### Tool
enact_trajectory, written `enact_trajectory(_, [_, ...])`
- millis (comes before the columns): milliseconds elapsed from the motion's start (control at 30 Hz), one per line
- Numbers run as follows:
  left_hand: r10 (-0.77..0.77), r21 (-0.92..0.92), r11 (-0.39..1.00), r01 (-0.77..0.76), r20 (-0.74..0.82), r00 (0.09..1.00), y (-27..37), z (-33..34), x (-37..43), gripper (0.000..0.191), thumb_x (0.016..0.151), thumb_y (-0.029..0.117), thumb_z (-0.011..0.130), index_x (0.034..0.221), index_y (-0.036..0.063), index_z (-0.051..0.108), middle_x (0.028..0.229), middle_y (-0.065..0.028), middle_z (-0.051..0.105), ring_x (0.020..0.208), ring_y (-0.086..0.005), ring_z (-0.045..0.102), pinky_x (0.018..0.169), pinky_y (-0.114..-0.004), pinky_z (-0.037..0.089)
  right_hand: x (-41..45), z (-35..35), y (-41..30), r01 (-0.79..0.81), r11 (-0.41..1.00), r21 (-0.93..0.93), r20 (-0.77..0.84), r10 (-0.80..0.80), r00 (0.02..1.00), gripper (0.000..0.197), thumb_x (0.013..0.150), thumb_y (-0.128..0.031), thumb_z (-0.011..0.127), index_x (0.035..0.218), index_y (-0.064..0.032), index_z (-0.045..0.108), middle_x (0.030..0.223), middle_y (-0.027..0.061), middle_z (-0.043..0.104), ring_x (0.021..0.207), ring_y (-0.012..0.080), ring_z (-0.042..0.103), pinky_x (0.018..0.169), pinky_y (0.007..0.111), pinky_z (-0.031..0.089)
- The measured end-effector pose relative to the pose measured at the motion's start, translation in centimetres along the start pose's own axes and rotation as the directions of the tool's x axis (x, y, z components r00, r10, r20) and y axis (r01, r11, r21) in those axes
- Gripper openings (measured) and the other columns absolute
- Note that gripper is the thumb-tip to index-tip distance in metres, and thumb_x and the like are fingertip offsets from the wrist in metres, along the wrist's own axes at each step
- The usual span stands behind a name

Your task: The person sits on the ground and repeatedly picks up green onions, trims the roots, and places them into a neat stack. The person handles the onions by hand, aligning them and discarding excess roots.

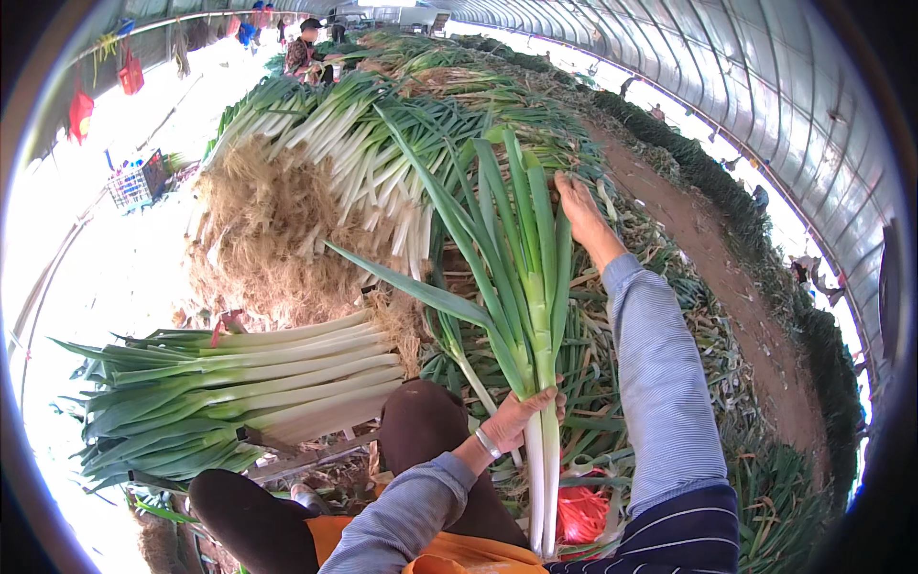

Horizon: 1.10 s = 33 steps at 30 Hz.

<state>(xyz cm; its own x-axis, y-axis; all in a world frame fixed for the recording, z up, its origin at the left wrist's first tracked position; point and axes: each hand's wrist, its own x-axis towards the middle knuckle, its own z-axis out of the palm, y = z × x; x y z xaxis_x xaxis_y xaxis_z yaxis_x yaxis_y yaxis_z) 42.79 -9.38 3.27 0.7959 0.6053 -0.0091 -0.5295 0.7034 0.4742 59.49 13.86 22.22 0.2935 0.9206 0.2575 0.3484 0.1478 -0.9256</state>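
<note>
My left hand (513,423), with a metal band at the wrist, is closed around the white shafts of a few leeks (534,359), held upright before me with their green leaves spread upward. My right hand (579,208) is raised at the right edge of those leaves; its fingertips are partly behind them, so its hold cannot be told. To the left, a stack of leeks (287,373) lies sideways on a low metal rack (308,459), white ends towards my knee. Beyond it, a large heap of leeks (358,158) shows shaggy brown roots (265,222).
Loose leaves and trimmings (595,402) cover the ground under the held leeks. A bundle of red twine (582,513) lies near my lap. A plastic crate (136,179) stands at far left. Another person (305,54) is at the far end of the heap. A dirt path (710,273) curves along the right.
</note>
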Motion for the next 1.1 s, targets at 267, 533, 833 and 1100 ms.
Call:
enact_trajectory(267, [-0.095,-0.034,0.995,0.098,0.095,0.991,-2.4,2.8,0.8,0.056,0.085,0.032,0.076,0.128,0.0062,0.050,0.096,-0.0048,0.063,0.086,-0.0181,0.063,0.079,-0.034,0.055,6.8,-16.2,-3.7,0.222,0.596,-0.772,-0.037,-0.390,0.920,0.040,0.095,-0.041,0.047,0.108,-0.0073,0.065,0.110,0.0191,0.067,0.099,0.0406,0.062,0.084,0.047,0.049])
enact_trajectory(533, [-0.055,0.017,0.998,0.053,0.102,0.993,-3.6,2.5,1.9,0.048,0.088,0.028,0.074,0.125,0.0062,0.054,0.093,-0.0054,0.064,0.083,-0.0164,0.063,0.073,-0.032,0.055,8.5,-19.5,-9.7,-0.102,0.022,-0.995,-0.104,-0.208,0.973,0.050,0.096,-0.041,0.050,0.115,0.0045,0.055,0.100,0.0233,0.069,0.092,0.0395,0.066,0.087,0.049,0.047])
enact_trajectory(833, [-0.074,0.003,0.997,0.074,0.169,0.983,-5.5,3.1,2.4,0.047,0.089,0.025,0.072,0.128,0.0061,0.054,0.092,-0.0034,0.065,0.080,-0.0141,0.062,0.075,-0.030,0.054,12.6,-7.5,-5.4,-0.171,0.888,-0.426,0.027,0.202,0.979,0.050,0.094,-0.047,0.060,0.106,0.0014,0.064,0.079,0.0051,0.059,0.067,0.0185,0.059,0.062,0.035,0.050])
enact_trajectory(1100, [-0.072,0.030,0.997,0.069,0.102,0.992,-4.1,2.6,1.4,0.048,0.090,0.026,0.071,0.131,0.0065,0.053,0.091,-0.0027,0.064,0.082,-0.0131,0.061,0.074,-0.030,0.053,16.0,-6.9,-8.5,0.325,0.224,-0.919,0.163,-0.535,0.829,0.026,0.089,-0.017,0.050,0.096,-0.0092,0.074,0.101,0.0184,0.070,0.093,0.0354,0.066,0.086,0.043,0.051])
